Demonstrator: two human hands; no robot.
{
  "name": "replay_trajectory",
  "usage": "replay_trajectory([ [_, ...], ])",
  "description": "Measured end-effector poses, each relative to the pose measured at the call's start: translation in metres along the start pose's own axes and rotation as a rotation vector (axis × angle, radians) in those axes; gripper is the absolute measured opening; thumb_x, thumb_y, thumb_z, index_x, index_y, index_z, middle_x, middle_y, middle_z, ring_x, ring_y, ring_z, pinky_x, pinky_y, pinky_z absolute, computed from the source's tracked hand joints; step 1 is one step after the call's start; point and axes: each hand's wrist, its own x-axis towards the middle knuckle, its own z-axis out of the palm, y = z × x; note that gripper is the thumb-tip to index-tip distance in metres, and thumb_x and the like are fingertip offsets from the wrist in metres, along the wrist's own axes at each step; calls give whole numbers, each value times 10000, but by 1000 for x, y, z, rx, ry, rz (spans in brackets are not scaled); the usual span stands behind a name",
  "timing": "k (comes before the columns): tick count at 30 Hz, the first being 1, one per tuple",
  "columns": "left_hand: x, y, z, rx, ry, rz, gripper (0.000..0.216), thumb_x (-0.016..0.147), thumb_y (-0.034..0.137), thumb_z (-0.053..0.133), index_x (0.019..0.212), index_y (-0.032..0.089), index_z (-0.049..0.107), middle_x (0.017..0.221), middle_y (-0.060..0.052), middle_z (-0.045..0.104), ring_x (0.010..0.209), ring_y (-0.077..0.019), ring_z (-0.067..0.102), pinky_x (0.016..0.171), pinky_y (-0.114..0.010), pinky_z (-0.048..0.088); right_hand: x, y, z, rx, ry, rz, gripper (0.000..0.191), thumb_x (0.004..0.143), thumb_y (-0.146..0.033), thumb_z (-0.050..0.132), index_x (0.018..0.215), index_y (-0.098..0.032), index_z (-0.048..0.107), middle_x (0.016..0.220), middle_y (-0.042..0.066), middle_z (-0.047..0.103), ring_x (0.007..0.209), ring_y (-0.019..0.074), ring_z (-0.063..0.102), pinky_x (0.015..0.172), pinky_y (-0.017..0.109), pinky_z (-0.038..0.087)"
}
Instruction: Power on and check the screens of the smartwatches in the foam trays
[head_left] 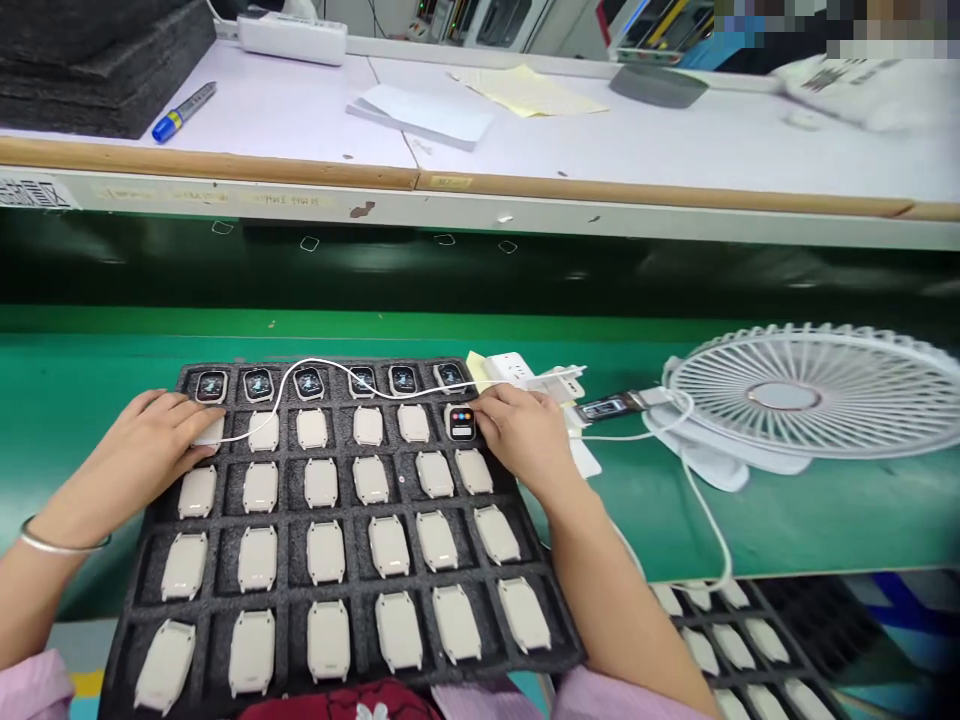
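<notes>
Nearest me: black foam tray (341, 585) with a grid of pockets, soft fuzzy texture. Most pockets hold off-white watch bodies (390, 545) lying back-up: rounded rectangles, matte plastic, long axis running away from me.

Left hand (154, 440) lies flat on the tray's left side, second row from the far edge, fingers spread loosely over a face-down unit (212, 432). It covers that unit rather than pinching it, no closed hold that I can see. Metal bangle (52, 545) on that wrist.

Right hand (525, 430) is at the tray's right edge, same row, fingertips touching the lit watch (461, 423). That one sits face-up, glossy screen showing coloured icons. It lies just left of the fingertips, so the right hand is clearly the nearer one. Grip is narrow at the watch's right side. Actual pinch or just contact, I cannot tell, the fingers hide it.

Far row: six face-up watches (308, 383) with dark glossy screens. White cable (300, 372) loops across that row toward the left hand; its end is probably under the fingers.

Beyond the tray, on the green belt (825, 520): white power strip (517, 370), small dark meter (604, 407), white desk fan (806, 395) lying tilted back. Second tray (750, 650) lower right.
</notes>
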Motion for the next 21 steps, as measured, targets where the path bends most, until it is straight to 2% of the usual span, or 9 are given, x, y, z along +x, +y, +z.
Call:
replay_trajectory([
  [3, 0, -8, 0, -152, -18, -81, 565, 982, 602, 355, 1304, 214, 609, 1205, -132, 713, 1107, -326, 630, 1020, -483, 435, 0, -5, -8, -17, 121, 51, 259, 954, -199, 518, 802, -187, 728, 837, 83, 730, 780, 230, 633, 768, 378, 328],
  [5, 0, -10, -1, -281, -30, -215, 664, 957, 681, 317, 1317, 197, 597, 1286, -135, 685, 1167, -322, 618, 1028, -464, 451, 0, -13, -14, 97, 151, -8, 234, 968, -227, 522, 842, -192, 715, 859, 82, 740, 804, 235, 650, 764, 369, 345],
  [7, 2, -10, -2, -373, -12, -364, 714, 948, 707, 281, 1301, 178, 607, 1331, -133, 666, 1202, -315, 607, 1045, -453, 452, 0, -24, -18, 263, 96, -128, 212, 983, -248, 517, 888, -203, 702, 874, 70, 744, 816, 226, 665, 764, 353, 376],
  [9, 6, -9, -3, -419, 18, -462, 756, 939, 725, 254, 1258, 158, 640, 1304, -135, 685, 1181, -310, 619, 1049, -443, 452, 1, -36, -20, 337, 10, -235, 215, 999, -244, 502, 905, -210, 693, 864, 56, 742, 805, 208, 667, 786, 344, 384],
  [11, 10, -8, -3, -459, -20, -461, 804, 906, 772, 252, 1173, 153, 691, 1233, -134, 723, 1147, -316, 635, 1047, -435, 457, 2, -45, -20, 287, -38, -298, 228, 1008, -220, 489, 901, -205, 690, 849, 47, 738, 790, 197, 660, 819, 348, 366],
  [14, 12, -9, -1, -533, -140, -433, 834, 845, 845, 277, 1074, 186, 735, 1186, -113, 752, 1120, -326, 660, 1021, -412, 484, 2, -50, -19, 192, -33, -349, 225, 1010, -186, 478, 962, -193, 697, 849, 42, 734, 777, 191, 646, 851, 354, 343],
  [17, 13, -13, 2, -563, -163, -456, 823, 817, 869, 288, 1035, 221, 746, 1157, -96, 764, 1081, -335, 684, 975, -406, 515, 0, -45, -19, 173, -1, -371, 224, 1012, -179, 477, 1013, -190, 701, 845, 36, 733, 761, 187, 635, 863, 357, 340],
  [21, 15, -17, 4, -570, -196, -418, 779, 845, 840, 273, 962, 242, 758, 1083, -92, 779, 1020, -344, 695, 917, -422, 537, -2, -38, -19, 189, -3, -371, 236, 1016, -188, 469, 980, -202, 701, 836, 29, 728, 766, 191, 639, 839, 358, 349],
])
